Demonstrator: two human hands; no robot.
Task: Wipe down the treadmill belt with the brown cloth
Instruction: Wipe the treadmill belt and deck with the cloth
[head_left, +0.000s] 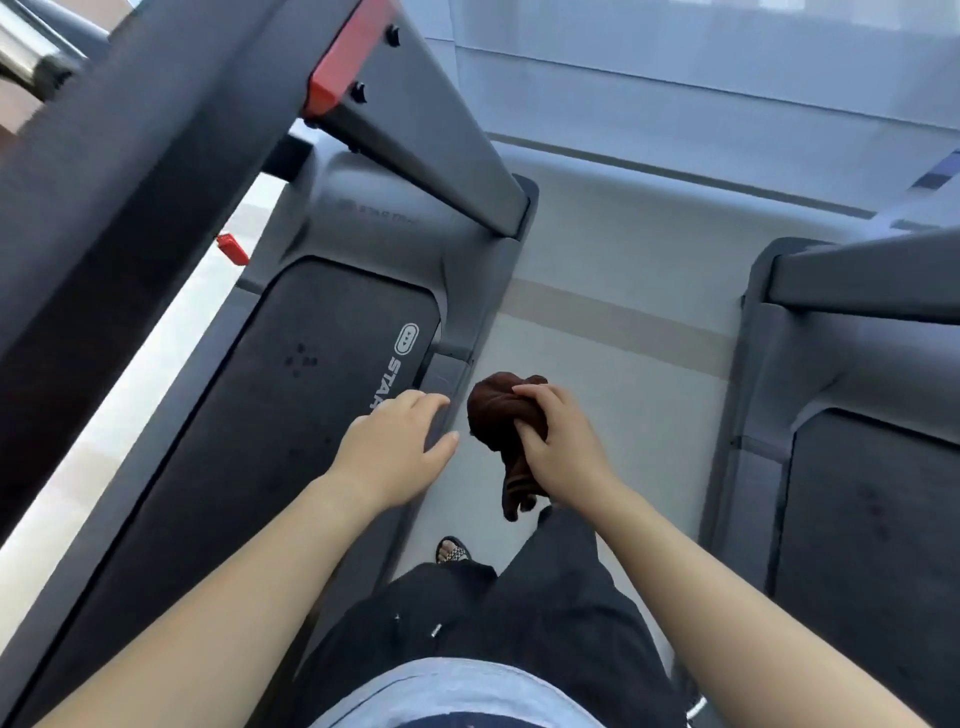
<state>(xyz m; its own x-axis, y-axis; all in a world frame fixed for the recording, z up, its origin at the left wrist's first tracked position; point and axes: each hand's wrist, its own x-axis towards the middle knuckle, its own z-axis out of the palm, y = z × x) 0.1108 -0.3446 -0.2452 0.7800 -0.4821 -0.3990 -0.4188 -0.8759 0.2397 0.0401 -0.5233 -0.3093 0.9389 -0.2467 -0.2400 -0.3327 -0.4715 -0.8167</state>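
Observation:
The dark treadmill belt runs from the lower left up to the grey motor cover. My right hand grips the bunched brown cloth in the air over the floor, just right of the treadmill's side rail. One end of the cloth hangs below my palm. My left hand hovers with relaxed fingers over the right side rail, holding nothing. Whether it touches the rail I cannot tell.
A slanted grey upright with a red pad rises over the motor cover. A second treadmill stands to the right. Pale floor lies between the two machines, where my legs and a sandalled foot stand.

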